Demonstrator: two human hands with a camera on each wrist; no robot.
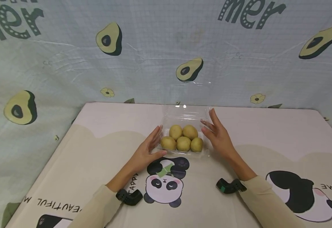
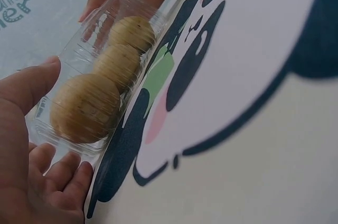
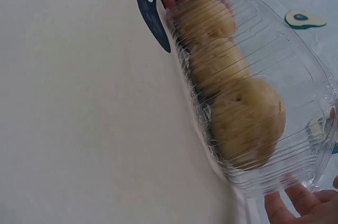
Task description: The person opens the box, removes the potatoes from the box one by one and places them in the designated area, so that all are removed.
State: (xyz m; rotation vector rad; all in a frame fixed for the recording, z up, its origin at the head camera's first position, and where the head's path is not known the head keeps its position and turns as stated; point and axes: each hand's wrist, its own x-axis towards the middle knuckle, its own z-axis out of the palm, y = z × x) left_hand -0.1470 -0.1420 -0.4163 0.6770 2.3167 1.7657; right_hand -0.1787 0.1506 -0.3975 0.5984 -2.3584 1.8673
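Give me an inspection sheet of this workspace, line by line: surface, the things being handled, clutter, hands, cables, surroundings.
Surface: table covered with a cream cloth printed with pandas and lettering.
Things handled: clear plastic clamshell box, lid standing open at the back, holding five potatoes, two behind three.
Clutter: a small green patch on the panda print; nothing else seen.
Hands: left hand open, fingers straight along the box's left side; right hand open, fingers straight at its right side. Firm contact cannot be told.
Cables: nothing seen; a black device sits on each wrist.
Surroundings: pale backdrop cloth printed with avocados, hanging behind and left of the table.
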